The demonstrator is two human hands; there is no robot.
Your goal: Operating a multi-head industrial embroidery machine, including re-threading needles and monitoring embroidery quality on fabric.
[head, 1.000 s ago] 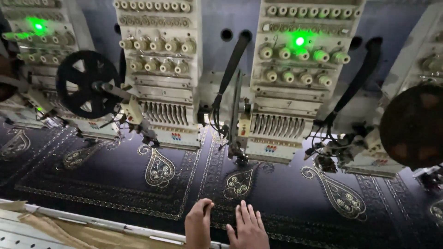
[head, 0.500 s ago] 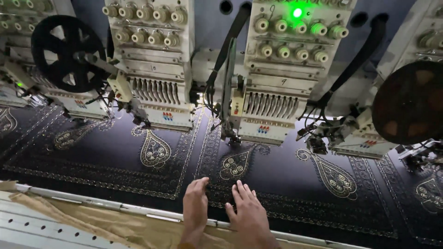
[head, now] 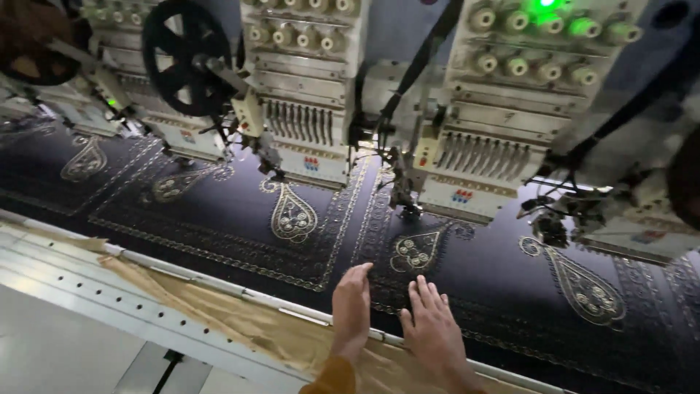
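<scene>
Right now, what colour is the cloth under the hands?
Dark navy cloth with gold paisley embroidery; head view.

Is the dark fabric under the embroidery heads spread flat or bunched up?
Spread flat: the dark fabric lies smooth beneath the embroidery heads, its gold motifs undistorted, with both hands, left hand and right hand, on it.

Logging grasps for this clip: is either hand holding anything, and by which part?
Nothing is held. The left hand and right hand lie open on the dark embroidered fabric, fingers extended.
</scene>
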